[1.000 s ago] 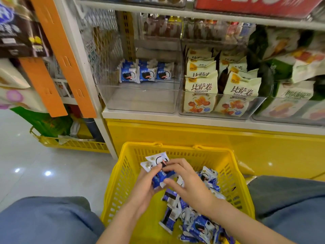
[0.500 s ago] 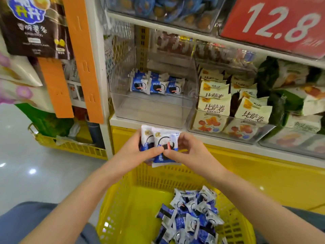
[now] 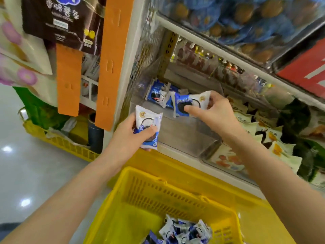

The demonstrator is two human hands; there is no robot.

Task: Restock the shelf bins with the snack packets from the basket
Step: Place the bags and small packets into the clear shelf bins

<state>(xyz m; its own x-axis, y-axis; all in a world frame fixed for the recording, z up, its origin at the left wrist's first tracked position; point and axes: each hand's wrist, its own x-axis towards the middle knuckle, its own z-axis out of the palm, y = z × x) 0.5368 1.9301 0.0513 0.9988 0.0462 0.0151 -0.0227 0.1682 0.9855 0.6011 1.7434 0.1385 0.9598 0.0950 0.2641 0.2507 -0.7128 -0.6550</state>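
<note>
My right hand (image 3: 213,112) grips a blue-and-white snack packet (image 3: 191,101) over the clear shelf bin (image 3: 190,136), close to the few matching packets (image 3: 156,95) standing at the bin's back. Just outside the bin's front left corner, my left hand (image 3: 133,136) holds a small stack of the same packets (image 3: 148,128). Below, the yellow basket (image 3: 149,194) holds several more packets (image 3: 184,232) heaped at its near right.
A neighbouring bin of cream and orange packets (image 3: 260,136) sits to the right. An orange upright strip (image 3: 112,60) and wire mesh bound the bin on the left. The shelf above carries blue-wrapped snacks (image 3: 237,16) and a red price sign (image 3: 306,71). Another yellow basket (image 3: 58,140) stands on the floor at left.
Both hands lifted packets out of the basket up to the shelf. They then separated: the right hand carried one packet into the bin, the left stayed at its front with the others.
</note>
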